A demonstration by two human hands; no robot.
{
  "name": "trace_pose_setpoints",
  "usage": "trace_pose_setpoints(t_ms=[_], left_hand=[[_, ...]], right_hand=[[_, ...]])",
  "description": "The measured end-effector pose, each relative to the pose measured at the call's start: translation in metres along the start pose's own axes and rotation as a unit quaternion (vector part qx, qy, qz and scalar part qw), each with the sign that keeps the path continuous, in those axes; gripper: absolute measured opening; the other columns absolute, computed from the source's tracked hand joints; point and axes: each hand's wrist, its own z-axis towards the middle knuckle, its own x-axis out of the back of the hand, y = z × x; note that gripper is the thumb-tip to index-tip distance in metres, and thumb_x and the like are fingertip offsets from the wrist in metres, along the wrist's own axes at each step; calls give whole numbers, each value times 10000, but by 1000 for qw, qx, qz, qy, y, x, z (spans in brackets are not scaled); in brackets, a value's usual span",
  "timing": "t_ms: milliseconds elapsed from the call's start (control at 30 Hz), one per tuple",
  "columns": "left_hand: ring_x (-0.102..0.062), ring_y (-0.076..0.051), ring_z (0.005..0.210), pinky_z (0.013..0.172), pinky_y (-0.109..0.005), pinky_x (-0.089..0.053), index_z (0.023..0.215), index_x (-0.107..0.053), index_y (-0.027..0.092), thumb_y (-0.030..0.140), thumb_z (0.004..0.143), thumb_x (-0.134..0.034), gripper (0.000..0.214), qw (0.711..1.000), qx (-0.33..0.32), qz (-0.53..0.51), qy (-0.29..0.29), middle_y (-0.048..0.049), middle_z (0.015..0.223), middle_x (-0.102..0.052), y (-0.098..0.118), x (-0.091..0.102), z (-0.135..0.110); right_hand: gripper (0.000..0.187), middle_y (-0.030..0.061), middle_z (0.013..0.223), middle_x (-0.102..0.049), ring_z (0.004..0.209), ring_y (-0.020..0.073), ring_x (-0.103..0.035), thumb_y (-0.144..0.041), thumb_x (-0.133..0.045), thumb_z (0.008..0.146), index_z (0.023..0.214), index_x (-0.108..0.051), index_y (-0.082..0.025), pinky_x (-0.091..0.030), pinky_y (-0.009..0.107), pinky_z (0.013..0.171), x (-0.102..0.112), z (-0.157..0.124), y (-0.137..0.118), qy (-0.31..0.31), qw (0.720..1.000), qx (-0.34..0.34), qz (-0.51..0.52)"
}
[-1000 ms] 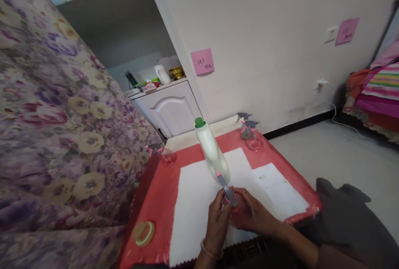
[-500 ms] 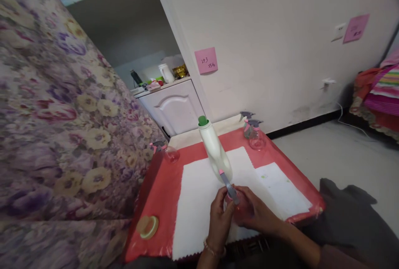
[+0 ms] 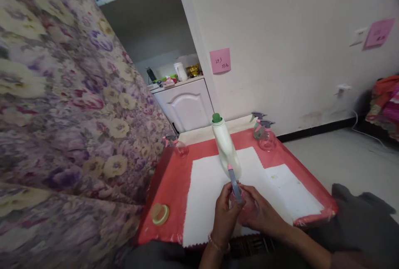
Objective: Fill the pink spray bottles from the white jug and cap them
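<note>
Both my hands meet over the near edge of a white cloth [image 3: 205, 194] on a red-covered table [image 3: 170, 194]. My left hand [image 3: 225, 216] grips the neck of a small pink spray bottle [image 3: 246, 207] under its grey trigger head [image 3: 235, 184]. My right hand [image 3: 260, 215] wraps the bottle's round body. Just behind stands a tall white bottle [image 3: 227, 148] with a green top.
Two more pink spray bottles stand at the table's far corners, one on the left [image 3: 178, 146] and one on the right [image 3: 264, 136]. A round cap [image 3: 160, 214] lies at the table's near left. A flowered curtain [image 3: 62, 107] hangs left; a white cabinet [image 3: 187, 105] stands behind.
My view has swung left, so everything sits further right in frame. My hands keep the same hold on the small spray bottle.
</note>
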Motion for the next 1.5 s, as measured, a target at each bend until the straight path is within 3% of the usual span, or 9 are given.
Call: trace_pose_setpoints(t_ms=[133,467,667,767,1000,1167,1333,1500], left_hand=[[-571,-259,1160,1034,-374,-414,1176,-599,199,328,846,-632,356,1000,-5,-1,-23,-84,1211,-645,-1,20,-4],[-622,-214,933,874,-320,-477,914,-621,182,272,746,-737,223,998,0,-53,23,-48,934,-688,-2,60,13],[-619,-239,1044,963,-359,-451,1122,-615,190,307,776,-721,380,996,6,-60,-70,-80,1091,-681,-14,92,34],[-610,-240,1075,983,-360,-441,1143,-621,188,324,829,-666,345,994,18,-56,-97,-88,1154,-666,-23,103,39],[-631,-224,973,882,-318,-482,1015,-633,190,283,792,-702,251,995,1,-72,-74,-50,1004,-691,-45,104,38],[-617,-232,1042,932,-332,-469,1142,-613,202,320,864,-615,302,992,-2,-36,-122,-56,1106,-677,-44,107,34],[-619,-240,1063,945,-341,-473,1153,-610,210,352,886,-589,302,992,-6,-23,-121,-57,1132,-677,-45,105,31],[-576,-276,1180,1017,-386,-443,1225,-575,213,344,855,-626,396,994,-14,-37,-106,-81,1240,-640,-56,104,29]], right_hand=[[794,94,1455,-436,1355,284,-411,-129,-735,643,1354,-404,-256,-309,469,1158,-11,4,-6,-12,1000,10,1],[775,110,1398,-500,1296,292,-482,-213,-766,664,1358,-423,-241,-353,482,1117,-57,31,-6,10,999,9,36],[857,126,1482,-420,1386,305,-370,-96,-751,610,1374,-391,-236,-236,536,1165,-73,49,9,32,999,-15,25],[858,124,1488,-412,1394,304,-358,-52,-724,594,1365,-398,-240,-226,539,1165,-77,53,11,37,999,-24,25],[838,102,1395,-498,1300,305,-464,-22,-706,586,1345,-433,-248,-332,507,1109,-79,52,12,37,999,-25,16],[848,105,1403,-479,1285,321,-464,-95,-757,589,1356,-431,-251,-347,511,1089,-78,48,17,42,998,-42,17],[833,88,1364,-503,1278,314,-465,-189,-791,623,1364,-421,-274,-352,501,1087,-69,45,8,26,999,-43,1],[550,78,1240,-542,1184,271,-518,-320,-757,745,1249,-547,-255,-393,429,1044,-56,50,-17,72,995,-14,-61]])
